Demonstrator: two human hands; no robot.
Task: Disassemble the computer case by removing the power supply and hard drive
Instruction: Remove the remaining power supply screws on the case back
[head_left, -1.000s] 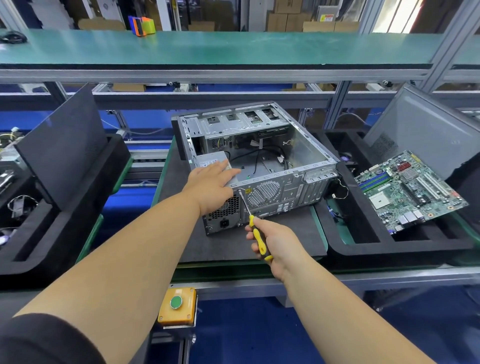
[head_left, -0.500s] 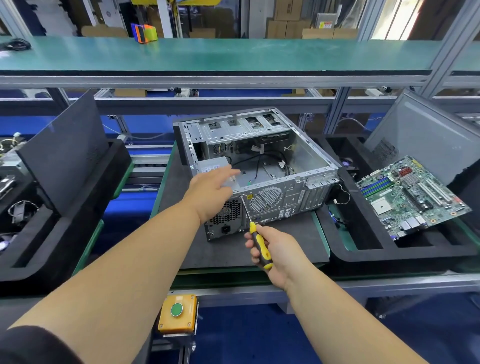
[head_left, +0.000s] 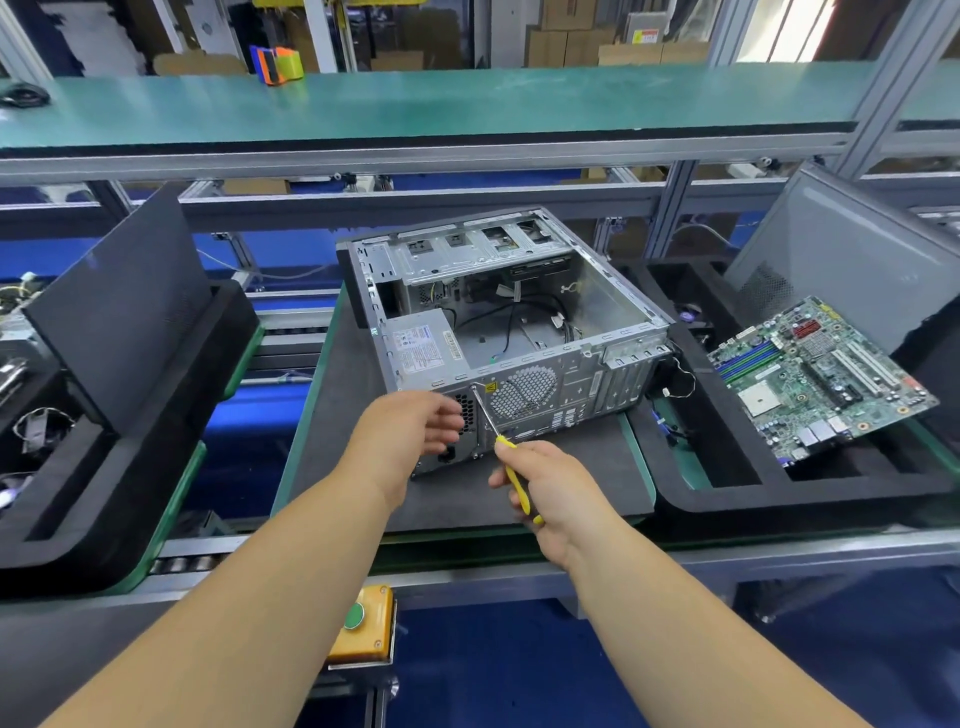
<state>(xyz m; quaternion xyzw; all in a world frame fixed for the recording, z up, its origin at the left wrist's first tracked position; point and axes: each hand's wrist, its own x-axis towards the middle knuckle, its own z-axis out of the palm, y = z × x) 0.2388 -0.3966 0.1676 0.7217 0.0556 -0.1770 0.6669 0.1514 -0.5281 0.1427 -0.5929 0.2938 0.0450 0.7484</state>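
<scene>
1. Power supply (head_left: 423, 347) sits in the near-left corner of the open computer case (head_left: 509, 332), label side up, its vented rear face (head_left: 466, 410) turned toward the person.
2. Case lies on its side on a dark mat (head_left: 332, 415); its long axis runs from about 5 o'clock to 11 o'clock, away from the hands.
3. Right hand (head_left: 545, 488) grips a yellow-handled screwdriver (head_left: 511, 475), the shaft slanting toward 11 o'clock with the tip at the upper edge of the rear panel, just right of the power supply grille.
4. Left hand (head_left: 410, 436) hovers in front of the grille, fingers loosely curled and holding nothing; contact with the panel cannot be told.
5. From the hands, the power supply lies at 12 o'clock; the left hand is nearer.
6. Likely step: loosening a rear mounting screw.
</scene>
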